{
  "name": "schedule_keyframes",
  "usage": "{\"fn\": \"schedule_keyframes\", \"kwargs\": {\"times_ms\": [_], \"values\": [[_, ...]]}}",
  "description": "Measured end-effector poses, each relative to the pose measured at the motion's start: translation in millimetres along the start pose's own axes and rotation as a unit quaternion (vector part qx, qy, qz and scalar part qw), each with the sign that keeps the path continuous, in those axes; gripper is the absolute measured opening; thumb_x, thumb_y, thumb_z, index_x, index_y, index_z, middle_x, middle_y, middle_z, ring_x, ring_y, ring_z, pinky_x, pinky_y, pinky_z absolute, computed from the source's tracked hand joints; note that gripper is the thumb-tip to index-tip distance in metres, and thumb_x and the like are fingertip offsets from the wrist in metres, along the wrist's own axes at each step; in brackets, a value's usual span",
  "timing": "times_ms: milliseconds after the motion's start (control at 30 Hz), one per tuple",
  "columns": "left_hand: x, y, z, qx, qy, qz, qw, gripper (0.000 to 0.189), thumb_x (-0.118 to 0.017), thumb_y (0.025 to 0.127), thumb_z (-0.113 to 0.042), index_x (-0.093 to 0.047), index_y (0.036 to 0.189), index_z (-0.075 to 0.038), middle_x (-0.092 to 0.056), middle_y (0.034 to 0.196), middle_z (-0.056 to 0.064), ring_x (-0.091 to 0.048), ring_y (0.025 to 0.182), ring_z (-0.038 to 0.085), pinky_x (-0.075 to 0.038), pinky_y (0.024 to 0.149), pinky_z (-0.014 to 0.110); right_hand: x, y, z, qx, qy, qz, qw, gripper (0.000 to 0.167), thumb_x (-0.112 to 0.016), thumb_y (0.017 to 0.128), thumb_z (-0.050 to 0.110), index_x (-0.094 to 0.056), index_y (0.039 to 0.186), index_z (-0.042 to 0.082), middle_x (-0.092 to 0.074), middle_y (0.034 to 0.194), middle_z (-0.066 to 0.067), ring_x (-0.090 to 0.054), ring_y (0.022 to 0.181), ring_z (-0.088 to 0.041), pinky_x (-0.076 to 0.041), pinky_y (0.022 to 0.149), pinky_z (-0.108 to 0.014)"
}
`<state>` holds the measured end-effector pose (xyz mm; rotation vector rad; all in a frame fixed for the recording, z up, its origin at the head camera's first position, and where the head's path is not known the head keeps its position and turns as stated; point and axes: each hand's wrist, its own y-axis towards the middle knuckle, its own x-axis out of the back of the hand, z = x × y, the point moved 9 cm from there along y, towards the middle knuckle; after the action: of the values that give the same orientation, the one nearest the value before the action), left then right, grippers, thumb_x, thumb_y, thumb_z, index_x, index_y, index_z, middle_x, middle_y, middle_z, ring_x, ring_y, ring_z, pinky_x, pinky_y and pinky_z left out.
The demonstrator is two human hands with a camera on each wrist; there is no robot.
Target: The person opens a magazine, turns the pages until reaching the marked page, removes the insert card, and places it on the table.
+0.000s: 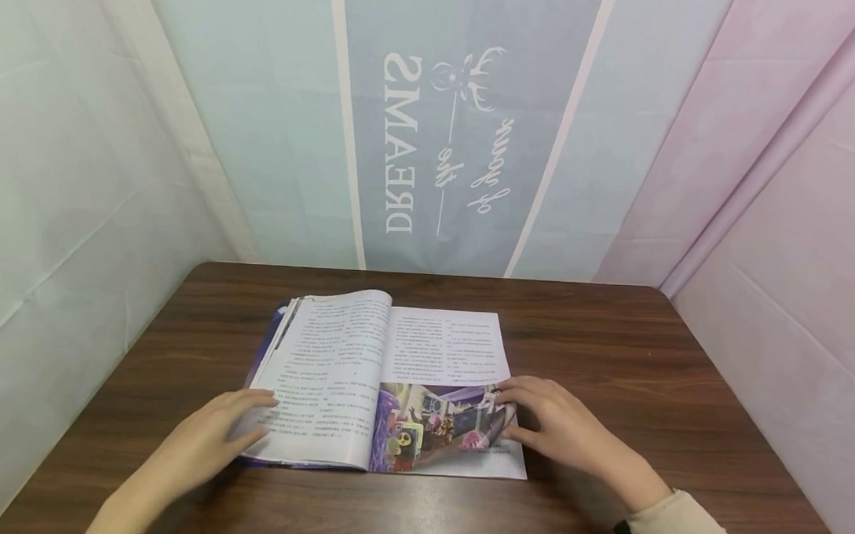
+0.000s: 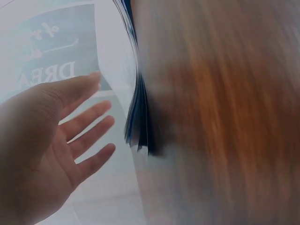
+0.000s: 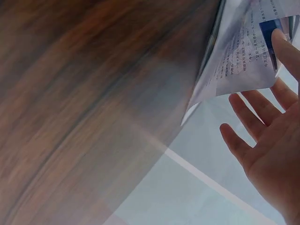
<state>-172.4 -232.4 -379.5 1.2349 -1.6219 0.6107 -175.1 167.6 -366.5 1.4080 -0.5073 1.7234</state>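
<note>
A magazine [image 1: 442, 346] lies spread on the table, with small print on both sides and a colourful picture [image 1: 429, 428] low on its right page. Beside the left page's outer edge is my left hand [image 1: 205, 440], its fingers loosely extended over the margin; in the left wrist view the hand [image 2: 47, 126] holds nothing, with its fingers apart near the page stack [image 2: 138, 108]. At the right edge, my right hand [image 1: 563, 425] pinches a page, which bends up there. The right wrist view has the page [image 3: 243, 61] between thumb and fingers.
The dark wooden table [image 1: 609, 344] extends around the magazine. Behind it hangs a pale blue and grey cloth [image 1: 466, 182] with mirrored lettering. White cloth walls [image 1: 69, 207] stand on both sides.
</note>
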Motion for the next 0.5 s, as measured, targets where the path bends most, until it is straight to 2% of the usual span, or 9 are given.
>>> {"fn": "schedule_keyframes", "kwargs": {"times_ms": [267, 500], "values": [[0.1, 8.4, -28.6, -0.023, -0.029, -0.035, 0.9987, 0.030, -0.077, 0.088, -0.015, -0.070, 0.117, -0.021, -0.067, 0.122, -0.003, -0.061, 0.117, 0.024, -0.051, 0.095, 0.051, 16, 7.4, 7, 0.022, 0.019, -0.073, 0.9969, 0.040, -0.086, 0.077, 0.025, -0.071, 0.112, 0.013, -0.064, 0.126, -0.004, -0.059, 0.118, -0.025, -0.049, 0.098, -0.047], [-7.0, 28.5, -59.1, -0.045, -0.047, -0.075, 0.9951, 0.028, -0.078, 0.086, -0.018, -0.071, 0.113, -0.018, -0.068, 0.117, -0.006, -0.063, 0.113, 0.020, -0.052, 0.095, 0.045, 27, 17.2, 14, 0.007, 0.021, -0.105, 0.9942, 0.037, -0.087, 0.075, 0.030, -0.072, 0.106, 0.017, -0.065, 0.123, 0.000, -0.060, 0.116, -0.024, -0.048, 0.097, -0.049]]}}
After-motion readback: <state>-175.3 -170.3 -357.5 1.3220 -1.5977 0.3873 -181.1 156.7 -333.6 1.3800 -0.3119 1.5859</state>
